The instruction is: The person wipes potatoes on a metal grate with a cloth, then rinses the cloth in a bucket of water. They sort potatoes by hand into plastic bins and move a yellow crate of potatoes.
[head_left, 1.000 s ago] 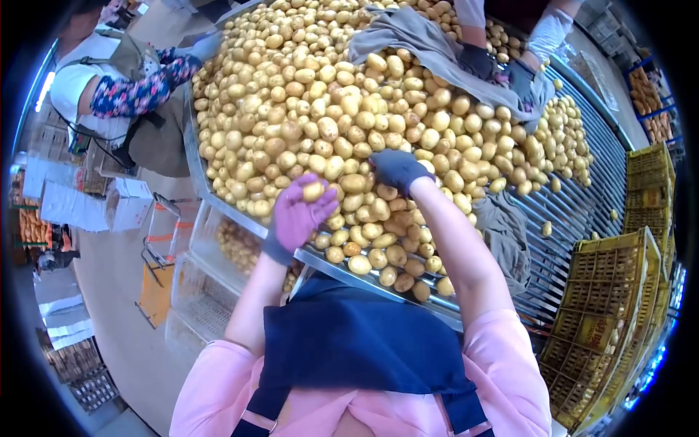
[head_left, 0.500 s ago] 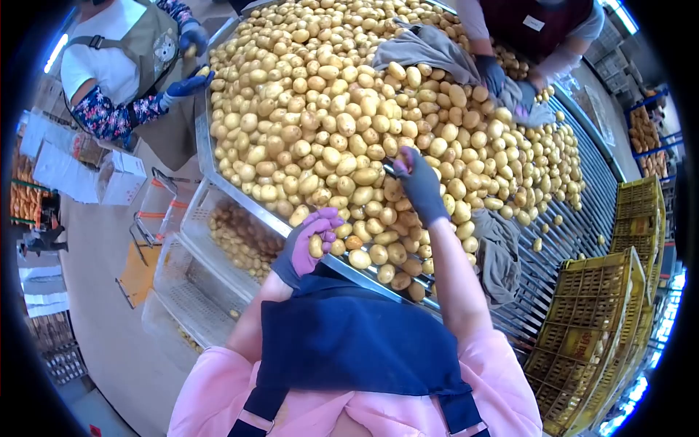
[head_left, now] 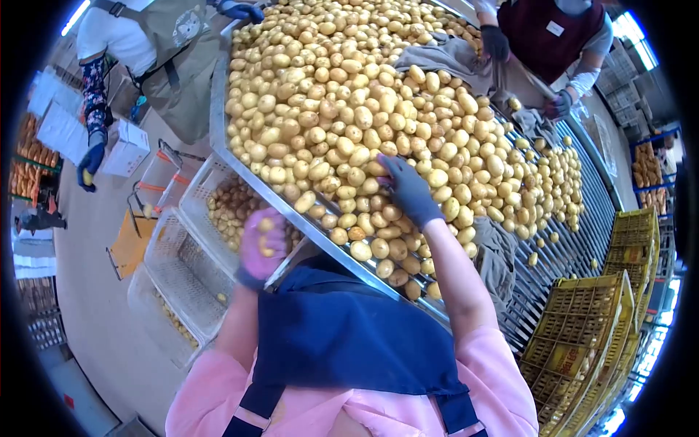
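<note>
A large heap of potatoes (head_left: 349,109) covers the metal-edged sorting table in front of me. My right hand (head_left: 409,191), in a dark grey and purple glove, lies on the heap, fingers apart against the potatoes. Off the table's left edge, my left hand (head_left: 255,251) is turned palm up, in a pink-purple glove smeared by motion. A few small potatoes (head_left: 266,240) show in its curled fingers. Just beyond it stands a crate of potatoes (head_left: 227,211), partly hidden under the table edge.
Pale plastic crates (head_left: 189,273) stand at left, near an orange-handled trolley (head_left: 142,247). Grey cloths (head_left: 495,258) lie on the rollers (head_left: 539,269) and heap. Yellow crates (head_left: 575,349) are stacked at right. One co-worker (head_left: 171,65) stands at left, another (head_left: 550,36) across the table.
My left hand has moved left and down from the table edge to beside the crate. My right hand has shifted slightly, its fingers now spread. The left co-worker's arm has swung down, away from the table.
</note>
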Demonstrator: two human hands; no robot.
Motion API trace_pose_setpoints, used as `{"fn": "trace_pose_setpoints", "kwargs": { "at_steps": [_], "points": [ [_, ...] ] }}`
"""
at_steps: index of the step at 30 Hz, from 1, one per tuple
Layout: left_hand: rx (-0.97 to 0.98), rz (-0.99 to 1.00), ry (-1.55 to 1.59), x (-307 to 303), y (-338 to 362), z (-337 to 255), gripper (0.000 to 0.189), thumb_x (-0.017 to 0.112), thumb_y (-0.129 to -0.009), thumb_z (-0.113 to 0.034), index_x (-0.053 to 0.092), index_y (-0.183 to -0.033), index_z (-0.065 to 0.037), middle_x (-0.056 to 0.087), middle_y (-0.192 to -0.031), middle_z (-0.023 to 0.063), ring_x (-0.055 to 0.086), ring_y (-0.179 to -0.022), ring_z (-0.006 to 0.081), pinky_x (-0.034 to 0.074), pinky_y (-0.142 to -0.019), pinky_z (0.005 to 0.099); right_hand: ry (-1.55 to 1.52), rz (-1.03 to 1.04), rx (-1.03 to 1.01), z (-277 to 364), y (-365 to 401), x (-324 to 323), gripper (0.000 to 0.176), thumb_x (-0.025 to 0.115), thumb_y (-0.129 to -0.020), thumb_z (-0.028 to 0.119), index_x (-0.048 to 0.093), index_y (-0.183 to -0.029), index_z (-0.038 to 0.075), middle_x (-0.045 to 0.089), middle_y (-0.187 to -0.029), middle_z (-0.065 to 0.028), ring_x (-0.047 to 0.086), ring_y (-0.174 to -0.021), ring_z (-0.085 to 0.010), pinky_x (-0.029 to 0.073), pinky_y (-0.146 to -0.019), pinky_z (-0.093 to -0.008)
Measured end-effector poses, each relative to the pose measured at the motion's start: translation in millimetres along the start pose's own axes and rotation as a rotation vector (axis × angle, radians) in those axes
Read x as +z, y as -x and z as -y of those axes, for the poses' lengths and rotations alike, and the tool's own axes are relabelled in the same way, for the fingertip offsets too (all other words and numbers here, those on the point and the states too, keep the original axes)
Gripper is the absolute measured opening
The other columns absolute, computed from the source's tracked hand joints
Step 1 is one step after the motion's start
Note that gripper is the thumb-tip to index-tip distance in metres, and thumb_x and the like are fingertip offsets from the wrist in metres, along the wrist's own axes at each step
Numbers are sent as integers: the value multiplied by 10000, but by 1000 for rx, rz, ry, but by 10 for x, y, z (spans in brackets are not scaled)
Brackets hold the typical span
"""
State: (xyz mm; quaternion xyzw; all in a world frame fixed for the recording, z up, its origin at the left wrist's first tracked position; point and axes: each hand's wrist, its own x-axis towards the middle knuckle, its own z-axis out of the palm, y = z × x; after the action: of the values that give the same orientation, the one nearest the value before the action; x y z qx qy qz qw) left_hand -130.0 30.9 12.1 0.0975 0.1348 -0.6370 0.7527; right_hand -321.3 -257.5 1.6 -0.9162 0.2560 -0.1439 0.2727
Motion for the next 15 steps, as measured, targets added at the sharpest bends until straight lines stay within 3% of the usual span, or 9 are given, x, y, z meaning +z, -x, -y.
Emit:
{"fn": "trace_pose_setpoints", "kwargs": {
  "at_steps": [2, 4, 6, 9, 10, 11, 13, 14, 15],
  "points": [
    [320, -90, 47, -257, 491, -267, 216, 510, -897, -190, 549, -1052, -44, 531, -880, 16, 455, -606, 41, 439, -522, 182, -67, 0, 0, 6, -1, -42, 450, 602, -860, 274, 475, -1283, 186, 545, -1172, -124, 547, -1059, -282, 475, -855, -391],
    [372, -6, 48, -722, 1049, -728, 262, 507, -895, -201, 550, -1085, -26, 587, -975, 49, 535, -664, 63, 483, -565, 187, -239, 24, 184, -13, -17, -53, 447, 586, -875, 283, 468, -1291, 169, 538, -1201, -122, 556, -1055, -268, 469, -864, -356],
    [645, -465, 249, -980, 1484, -1073, 295, 496, -904, -220, 545, -1110, -14, 591, -1058, 79, 579, -788, 129, 507, -639, 242, -173, -106, 73, -84, -33, 17, 447, 568, -897, 284, 448, -1309, 159, 544, -1202, -95, 570, -1033, -246, 506, -798, -344],
    [899, -925, 469, -1045, 1573, -1114, 330, 485, -913, -240, 540, -1135, -2, 594, -1141, 109, 622, -913, 194, 532, -712, 297, -1207, -58, 506, 229, 18, -298, 438, 549, -921, 290, 409, -1320, 175, 537, -1151, -49, 607, -925, -195, 538, -603, -288],
    [879, -899, 379, -900, 1427, -997, 365, 450, -924, -261, 515, -1181, -11, 576, -1156, 125, 571, -1005, 238, 462, -850, 342, -1202, -62, 505, 246, 63, -315, 438, 549, -921, 290, 409, -1320, 175, 537, -1151, -49, 607, -925, -195, 538, -603, -288],
    [862, -876, 298, -828, 1331, -924, 401, 415, -935, -283, 491, -1228, -20, 557, -1172, 140, 519, -1096, 281, 392, -988, 388, -1466, -38, 537, 269, 111, -320, 429, 546, -924, 284, 407, -1314, 168, 540, -1148, -56, 618, -889, -194, 536, -599, -282],
    [620, -302, -444, -1391, 1033, -954, 407, 449, -929, -277, 471, -1246, -23, 559, -1171, 134, 545, -1057, 263, 436, -939, 373, -1873, 67, 503, 355, 182, -337, 394, 527, -935, 236, 403, -1299, 150, 554, -1131, -68, 637, -835, -200, 537, -589, -277],
    [579, -531, -574, -375, 644, -393, 388, 468, -933, -245, 461, -1248, -18, 559, -1175, 137, 556, -1056, 238, 472, -905, 362, -1866, 89, 504, 442, 195, -359, 394, 527, -935, 236, 403, -1299, 150, 554, -1131, -68, 637, -835, -200, 537, -589, -277],
    [627, -239, -1062, -83, 392, -138, 352, 481, -942, -182, 470, -1243, -1, 548, -1153, 126, 561, -1062, 209, 492, -881, 300, -1896, 177, 510, 548, 197, -377, 383, 519, -937, 214, 406, -1296, 146, 558, -1129, -70, 638, -842, -205, 539, -590, -281]
  ]
}}
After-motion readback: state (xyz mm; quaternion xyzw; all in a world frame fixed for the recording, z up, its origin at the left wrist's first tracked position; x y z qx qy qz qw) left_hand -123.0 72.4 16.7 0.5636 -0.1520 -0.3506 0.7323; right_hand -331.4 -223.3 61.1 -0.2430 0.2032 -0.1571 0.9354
